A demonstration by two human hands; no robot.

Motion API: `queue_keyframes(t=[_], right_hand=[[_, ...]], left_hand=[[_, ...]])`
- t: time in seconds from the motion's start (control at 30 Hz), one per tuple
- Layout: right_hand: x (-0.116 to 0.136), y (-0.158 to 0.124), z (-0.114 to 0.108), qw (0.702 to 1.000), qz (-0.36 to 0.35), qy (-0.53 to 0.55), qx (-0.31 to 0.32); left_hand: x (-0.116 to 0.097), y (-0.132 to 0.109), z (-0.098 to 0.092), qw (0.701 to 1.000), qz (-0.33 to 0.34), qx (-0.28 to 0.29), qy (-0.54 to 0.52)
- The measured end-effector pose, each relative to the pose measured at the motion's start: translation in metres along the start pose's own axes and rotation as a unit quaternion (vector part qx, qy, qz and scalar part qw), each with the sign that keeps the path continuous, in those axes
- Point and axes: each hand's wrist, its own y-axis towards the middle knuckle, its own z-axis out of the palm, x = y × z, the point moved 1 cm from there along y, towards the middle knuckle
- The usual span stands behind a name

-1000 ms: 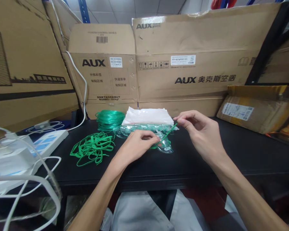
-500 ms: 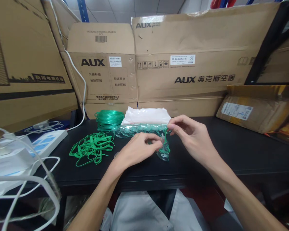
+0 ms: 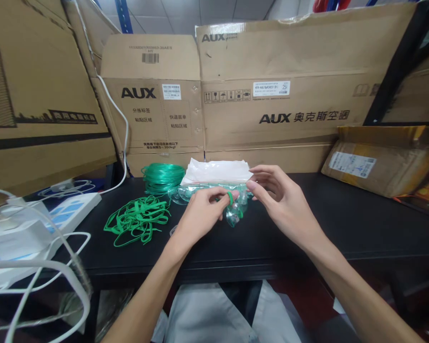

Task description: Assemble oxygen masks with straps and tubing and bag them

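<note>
My left hand [image 3: 204, 212] pinches a green cord [image 3: 230, 198], which loops up over the fingertips. Below these fingers dangle clear, green-tinted plastic pieces [image 3: 233, 217], their exact kind too small to tell. Just to the right, my right hand [image 3: 284, 202] has its thumb and fingers apart, close to the end of a row of similar clear rounded pieces [image 3: 184, 193]. That row lies along the front of a white sheet or bag [image 3: 217, 171]. A loose tangle of flat green cord [image 3: 139, 220] rests left of my left hand.
Behind the tangle sits a coil of shiny green tubing [image 3: 163, 177]. A white power strip [image 3: 67, 212] with plugs and cables occupies the left side of the black table [image 3: 329, 228]. Large cardboard panels [image 3: 271, 100] stand at the back, and a taped carton [image 3: 382, 162] at the right.
My left hand has shifted slightly up and left, raising the dangling clear pieces, and a green loop now shows at its fingertips. My right hand has gone from a pinch to spread fingers.
</note>
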Motion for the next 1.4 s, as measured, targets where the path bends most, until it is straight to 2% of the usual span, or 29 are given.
queue_keyframes(t=[0.07,0.17,0.27,0.37,0.43,0.57,0.73,0.83,0.87,0.93,1.0,1.07,1.17,1.27,1.4], right_hand=[[-0.006,0.001,-0.002,1.0,0.024,-0.014,-0.007],[-0.012,0.002,0.0,0.995,0.089,0.008,0.037],[-0.014,0.0,0.005,0.981,0.132,0.076,0.117],[-0.011,0.0,0.008,0.975,0.13,0.121,0.134],[-0.01,0.001,0.006,0.976,0.13,0.129,0.116],[-0.009,0.007,-0.007,0.982,0.121,0.095,0.111],[-0.011,0.015,-0.04,0.986,0.131,0.026,0.097],[-0.011,0.019,-0.061,0.989,0.129,-0.018,0.073],[-0.011,0.019,-0.066,0.987,0.132,-0.028,0.085],[-0.014,0.018,-0.068,0.978,0.141,-0.044,0.15],[-0.018,0.014,-0.061,0.958,0.141,-0.092,0.232],[-0.024,0.007,-0.048,0.934,0.133,-0.176,0.28],[-0.029,-0.007,-0.025,0.914,0.127,-0.246,0.296],[-0.029,-0.016,-0.008,0.918,0.119,-0.227,0.302],[-0.032,-0.019,0.006,0.93,0.066,-0.206,0.298]], left_hand=[[0.003,0.003,-0.002,0.999,0.003,-0.01,-0.053],[0.002,0.005,-0.002,0.991,0.022,-0.007,-0.129],[-0.003,0.003,0.001,0.98,0.05,0.03,-0.191],[-0.008,0.0,0.004,0.971,0.064,0.08,-0.214],[-0.011,-0.004,0.004,0.979,0.062,0.093,-0.173],[-0.016,-0.011,0.0,0.996,0.064,0.063,0.0],[-0.014,-0.015,-0.014,0.992,0.033,0.06,0.104],[-0.009,-0.015,-0.03,0.986,0.024,0.033,0.164],[-0.008,-0.015,-0.035,0.983,0.02,0.025,0.18],[-0.004,-0.015,-0.045,0.979,0.011,0.024,0.2],[-0.001,-0.016,-0.054,0.976,0.004,0.038,0.217],[0.002,-0.017,-0.06,0.971,0.0,0.049,0.236],[0.004,-0.019,-0.069,0.965,0.0,0.044,0.258],[0.006,-0.011,-0.085,0.951,0.009,-0.017,0.309],[0.014,0.03,-0.114,0.902,-0.025,-0.096,0.421]])
